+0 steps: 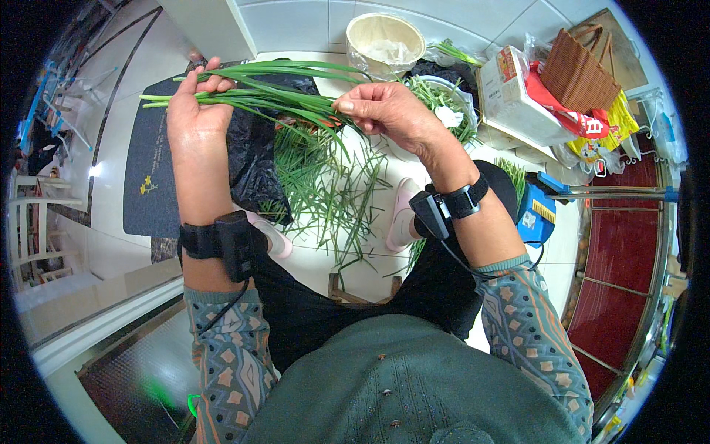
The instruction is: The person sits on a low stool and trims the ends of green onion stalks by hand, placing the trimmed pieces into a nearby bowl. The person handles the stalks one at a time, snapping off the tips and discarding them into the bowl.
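A bunch of green garlic chives (277, 94) stretches between my two hands at the top of the view. My left hand (201, 102) holds the pale stem ends across its palm, with fingers partly curled round them. The thumb and fingers of my right hand (383, 111) pinch the leaf tips. Below the bunch, loose green leaves (327, 183) lie scattered on the white tiled floor between my feet. A black plastic bag (255, 161) lies left of them, beneath my left forearm. Right of my right hand, a lined basin (468, 105) holds more green leaves and something white.
A cream bin (385, 41) with a clear liner stands by the wall. At right are a white box (510, 89), a woven brown basket (579, 69) and a blue dustpan-like thing (535, 213). A dark mat (147, 166) lies at left. Pink slippers (400, 216) are on my feet.
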`<state>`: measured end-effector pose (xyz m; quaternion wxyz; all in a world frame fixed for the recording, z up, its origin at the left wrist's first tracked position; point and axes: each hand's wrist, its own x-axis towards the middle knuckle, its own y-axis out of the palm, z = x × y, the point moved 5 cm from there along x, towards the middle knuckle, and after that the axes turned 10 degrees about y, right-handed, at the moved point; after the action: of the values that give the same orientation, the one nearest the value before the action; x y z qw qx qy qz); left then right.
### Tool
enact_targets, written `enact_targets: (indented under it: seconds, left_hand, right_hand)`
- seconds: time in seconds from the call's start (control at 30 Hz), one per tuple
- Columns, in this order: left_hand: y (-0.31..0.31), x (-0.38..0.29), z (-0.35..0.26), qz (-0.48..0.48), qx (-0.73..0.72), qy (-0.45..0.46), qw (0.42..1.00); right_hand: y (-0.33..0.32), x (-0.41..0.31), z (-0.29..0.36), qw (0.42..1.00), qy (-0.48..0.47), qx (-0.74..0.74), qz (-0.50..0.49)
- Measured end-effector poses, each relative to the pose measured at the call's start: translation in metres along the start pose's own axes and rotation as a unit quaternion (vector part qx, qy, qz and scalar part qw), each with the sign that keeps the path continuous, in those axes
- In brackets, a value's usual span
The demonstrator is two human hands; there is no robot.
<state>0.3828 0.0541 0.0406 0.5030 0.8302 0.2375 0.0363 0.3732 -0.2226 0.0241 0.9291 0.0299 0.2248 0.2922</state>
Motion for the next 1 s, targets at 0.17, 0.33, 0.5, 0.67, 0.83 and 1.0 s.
enact_targets:
  seconds: [0.17, 0.33, 0.5, 0.67, 0.83, 1.0]
  left_hand:
    - [0.005, -0.007, 0.006, -0.02, 0.014, 0.015, 1.0]
    - [0.009, -0.011, 0.005, -0.028, 0.033, 0.011, 0.999]
    - [0.006, -0.011, 0.002, -0.031, 0.059, 0.028, 0.997]
    - [-0.001, -0.007, -0.01, -0.016, 0.01, 0.016, 1.0]
    - [-0.005, -0.001, -0.022, 0.025, -0.036, -0.024, 0.999]
    - [0.0, -0.005, -0.025, 0.03, -0.067, -0.035, 0.997]
  right_hand:
    - [0.004, 0.002, 0.001, 0.994, -0.029, -0.104, -0.025]
    - [-0.005, 0.002, 0.0, 0.998, -0.035, -0.036, -0.046]
    - [-0.036, 0.003, -0.001, 0.985, -0.011, 0.141, -0.099]
    - [-0.095, -0.019, 0.015, 0.954, -0.103, 0.017, -0.28]
    - [-0.158, -0.047, 0.029, 0.85, -0.093, -0.207, -0.474]
    - [-0.167, -0.058, 0.029, 0.756, -0.035, -0.399, -0.518]
